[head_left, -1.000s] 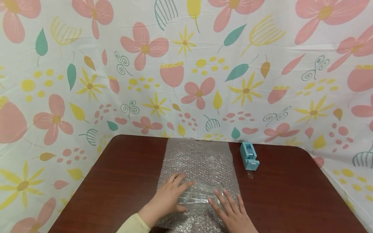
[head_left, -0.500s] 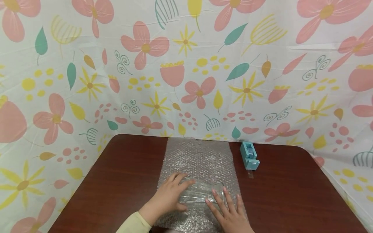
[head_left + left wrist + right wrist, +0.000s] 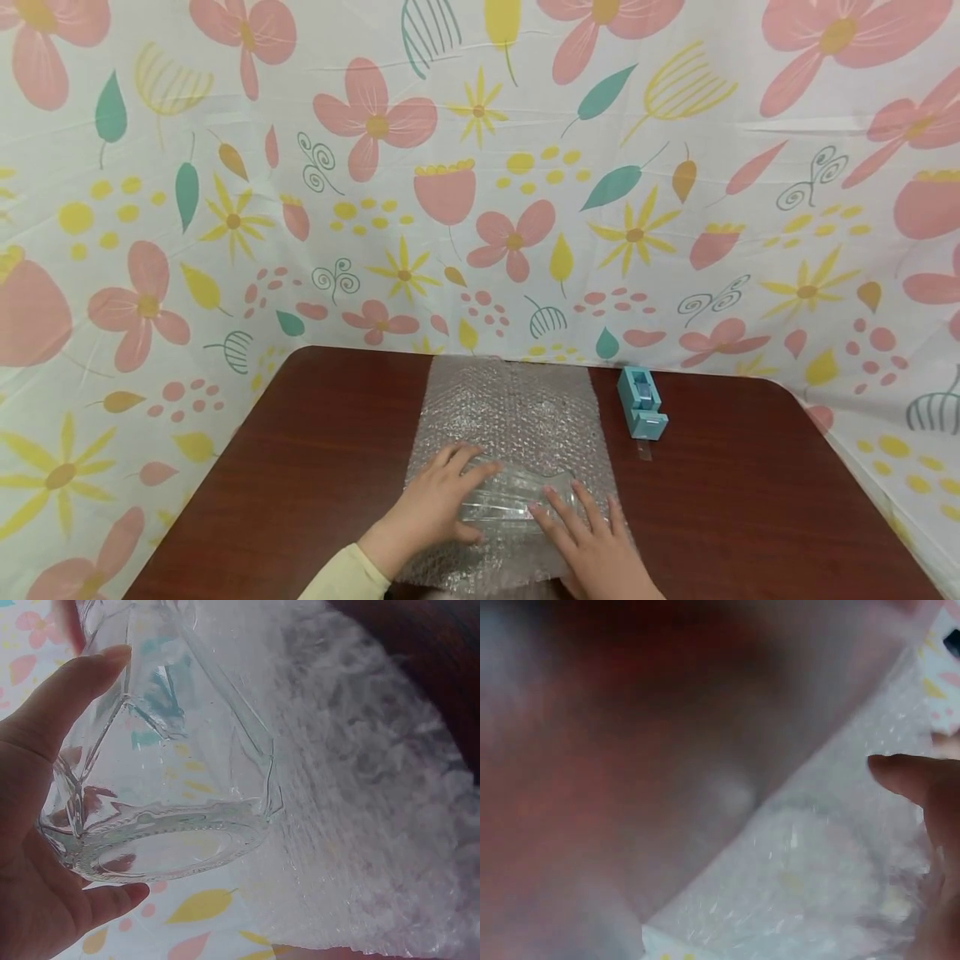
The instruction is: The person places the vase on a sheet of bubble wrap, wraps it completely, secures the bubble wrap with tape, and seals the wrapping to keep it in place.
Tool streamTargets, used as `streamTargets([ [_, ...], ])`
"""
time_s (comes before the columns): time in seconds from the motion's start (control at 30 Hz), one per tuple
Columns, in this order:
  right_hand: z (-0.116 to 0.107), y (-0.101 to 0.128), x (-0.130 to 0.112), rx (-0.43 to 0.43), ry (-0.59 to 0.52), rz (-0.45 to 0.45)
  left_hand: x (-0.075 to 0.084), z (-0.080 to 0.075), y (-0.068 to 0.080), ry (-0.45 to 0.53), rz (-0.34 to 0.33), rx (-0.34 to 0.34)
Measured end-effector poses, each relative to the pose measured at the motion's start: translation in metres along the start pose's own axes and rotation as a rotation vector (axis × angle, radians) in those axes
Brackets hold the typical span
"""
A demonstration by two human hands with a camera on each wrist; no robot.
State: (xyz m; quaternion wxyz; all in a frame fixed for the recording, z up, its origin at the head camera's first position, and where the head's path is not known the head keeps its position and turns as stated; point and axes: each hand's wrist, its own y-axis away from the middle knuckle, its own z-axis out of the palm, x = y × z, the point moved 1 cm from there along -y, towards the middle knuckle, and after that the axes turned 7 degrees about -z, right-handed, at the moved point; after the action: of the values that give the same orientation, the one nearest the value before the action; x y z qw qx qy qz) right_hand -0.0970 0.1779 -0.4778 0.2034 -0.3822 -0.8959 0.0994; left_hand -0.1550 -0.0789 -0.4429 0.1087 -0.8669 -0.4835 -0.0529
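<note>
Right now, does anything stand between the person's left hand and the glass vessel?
Nothing visible does. The left hand grips the glass vessel directly at its base end; the bubble wrap lies beneath it, not between them.

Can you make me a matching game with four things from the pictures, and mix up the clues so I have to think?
Things:
1. tape dispenser
2. glass vessel
3. bubble wrap
4. table

Clues:
A. lying on its side
B. dark reddish-brown
C. light blue
D. a bumpy, see-through sheet

Right pairs: 1-C, 2-A, 3-D, 4-B
</note>
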Motion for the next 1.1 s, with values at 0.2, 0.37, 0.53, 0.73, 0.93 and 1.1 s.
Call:
streamTargets([
  [0.2,-0.015,-0.018,0.014,-0.075,-0.166,0.079,0.0,0.001,0.0,-0.016,0.008,0.005],
  [0.37,-0.014,-0.028,0.024,-0.067,-0.158,0.057,0.001,0.0,-0.001,-0.017,0.011,-0.01],
  [0.53,-0.012,-0.032,0.028,-0.116,-0.218,0.049,-0.001,0.0,-0.002,-0.015,0.018,-0.013],
  [0.73,-0.008,-0.032,0.024,-0.087,-0.208,0.031,-0.002,0.001,-0.001,-0.014,0.019,0.016],
  [0.93,-0.008,-0.033,0.022,-0.055,-0.126,-0.007,0.01,0.006,0.006,-0.195,0.012,0.111],
  [1.1,-0.009,-0.035,0.025,-0.059,-0.119,0.003,0.019,0.014,0.009,-0.358,0.02,0.149],
])
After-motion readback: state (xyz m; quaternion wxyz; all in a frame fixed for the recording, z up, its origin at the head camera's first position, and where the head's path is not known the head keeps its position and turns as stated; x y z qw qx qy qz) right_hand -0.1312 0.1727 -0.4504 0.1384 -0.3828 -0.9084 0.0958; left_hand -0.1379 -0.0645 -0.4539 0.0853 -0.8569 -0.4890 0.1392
